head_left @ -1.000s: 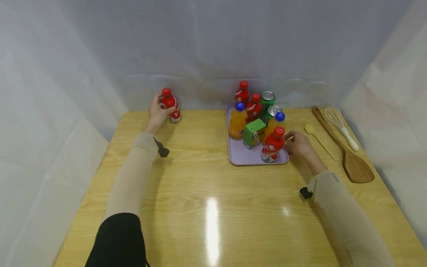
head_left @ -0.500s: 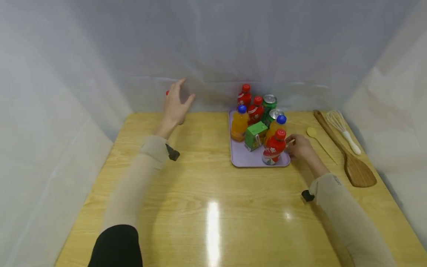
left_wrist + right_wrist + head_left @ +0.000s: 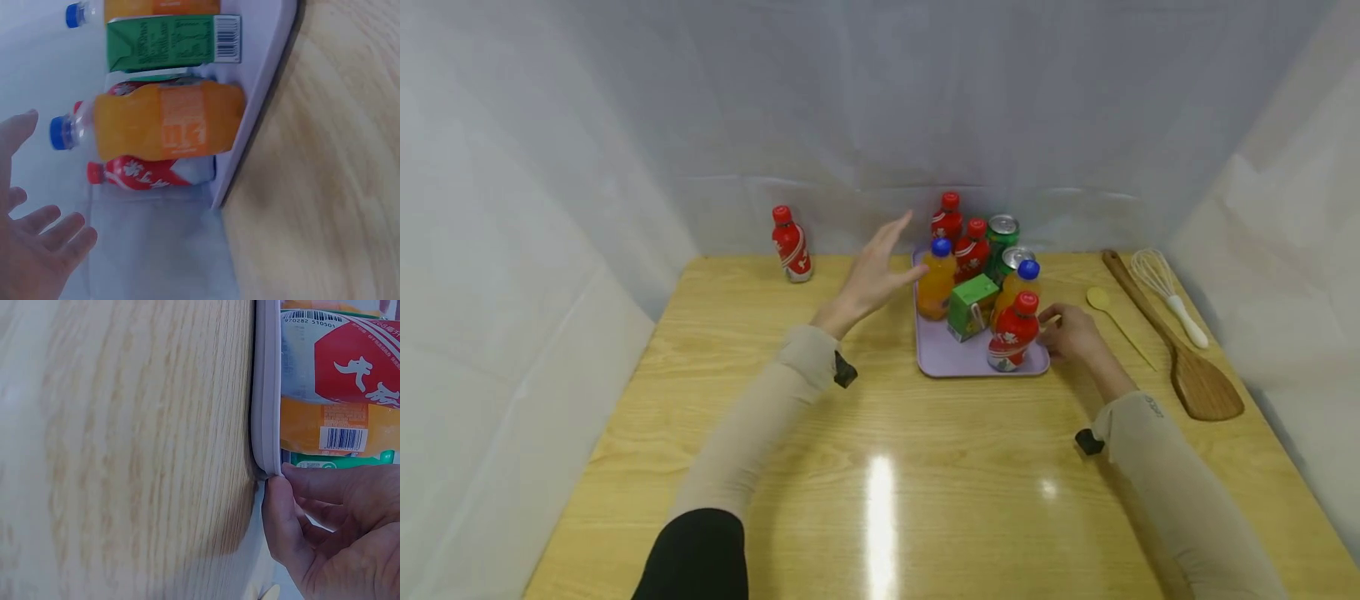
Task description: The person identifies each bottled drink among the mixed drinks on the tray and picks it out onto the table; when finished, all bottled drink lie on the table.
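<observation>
My left hand [image 3: 874,279] is in the air with fingers spread, just left of an orange juice bottle [image 3: 934,292] with a blue cap; it holds nothing. In the left wrist view a gap separates its fingers from that bottle [image 3: 144,122]. At the tray's right front corner, my right hand [image 3: 1070,332] pinches the rim of the lilac tray [image 3: 951,364] between thumb and finger; the right wrist view shows the grip on the rim [image 3: 269,434]. Beside it on the tray stands a red bottle [image 3: 1013,337]. A green drink carton [image 3: 972,307] stands mid-tray.
Behind these stand more red bottles [image 3: 972,250], green cans [image 3: 1002,233] and a second orange bottle [image 3: 1021,283]. One red bottle [image 3: 792,247] stands alone at the table's back left. To the right lie a yellow spoon [image 3: 1116,321], a wooden spatula [image 3: 1198,379] and a whisk [image 3: 1168,287].
My left hand has let go of the red bottle at the back left and moved right toward the tray, fingers spreading. The right hand stays at the tray's corner.
</observation>
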`<state>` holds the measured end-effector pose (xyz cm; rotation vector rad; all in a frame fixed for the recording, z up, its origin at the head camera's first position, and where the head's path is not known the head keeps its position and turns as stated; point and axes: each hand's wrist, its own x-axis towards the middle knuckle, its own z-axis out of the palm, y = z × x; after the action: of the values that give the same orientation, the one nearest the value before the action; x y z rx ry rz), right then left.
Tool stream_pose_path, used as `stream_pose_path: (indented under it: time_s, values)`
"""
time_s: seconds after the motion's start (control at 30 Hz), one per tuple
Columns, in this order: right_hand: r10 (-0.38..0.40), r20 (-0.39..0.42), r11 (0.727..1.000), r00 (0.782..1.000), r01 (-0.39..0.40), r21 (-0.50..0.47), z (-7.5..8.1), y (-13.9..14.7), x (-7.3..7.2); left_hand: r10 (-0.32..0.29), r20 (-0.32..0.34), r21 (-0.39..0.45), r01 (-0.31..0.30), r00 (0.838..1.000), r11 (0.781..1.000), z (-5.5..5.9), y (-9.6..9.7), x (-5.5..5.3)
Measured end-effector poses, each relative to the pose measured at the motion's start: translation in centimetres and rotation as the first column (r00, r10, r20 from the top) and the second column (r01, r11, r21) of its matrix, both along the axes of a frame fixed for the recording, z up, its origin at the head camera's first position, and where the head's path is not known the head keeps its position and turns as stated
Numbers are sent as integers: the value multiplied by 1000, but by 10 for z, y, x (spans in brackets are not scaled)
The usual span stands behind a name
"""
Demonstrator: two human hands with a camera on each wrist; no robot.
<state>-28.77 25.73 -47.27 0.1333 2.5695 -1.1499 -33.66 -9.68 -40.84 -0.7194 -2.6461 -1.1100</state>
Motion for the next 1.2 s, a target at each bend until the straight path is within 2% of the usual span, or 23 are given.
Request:
stream_pose_path:
  time_s: [0.23,0.37,0.57,0.7,0.97,1.2]
  values:
    - [4,6,1000,1000,-4,-9,-1,0,-1,-36,66,-25,38,997,999,-21,16,-3]
    - [7,6,1000,1000,-7,-17,-1,0,-1,-49,66,-24,51,997,998,-32,22,-6]
    - [3,8,1000,1000,-3,-15,-1,0,-1,-39,73,-3,39,997,999,-42,28,-8]
    - [-3,10,1000,1000,3,-15,-3,0,-2,-5,53,-19,6,999,1000,-48,31,-8]
    - [-17,8,1000,1000,17,-22,-5,0,-3,53,-16,2,-53,998,999,-53,35,-6]
    - [-15,13,1000,1000,16,-17,-4,-1,-2,87,-36,27,-86,996,996,-52,35,-5]
